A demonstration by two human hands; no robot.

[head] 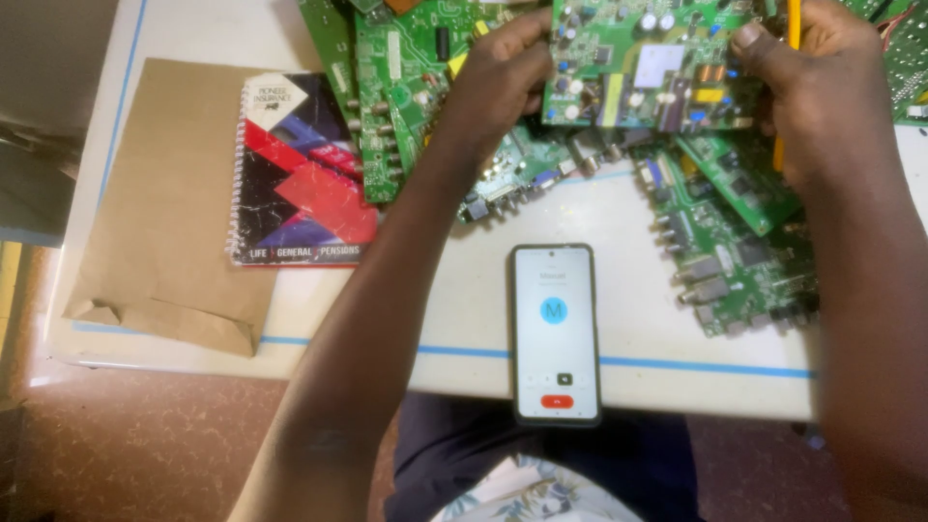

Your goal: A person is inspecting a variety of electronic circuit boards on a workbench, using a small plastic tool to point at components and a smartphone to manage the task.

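Both hands grip one green circuit board (650,66) by its side edges: left hand (498,82) closed on one, right hand (822,82) on the other, also holding a yellow tool (793,24). The board looks light, stiff and fragile, so the edges seem the safest hold, while more boards (735,227) lie just below the grip

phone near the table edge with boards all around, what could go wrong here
The phone overhangs the near edge of the table; a forearm nudge could tip it off. The left hand and right hand hold a circuit board over piled boards; it might snag them.
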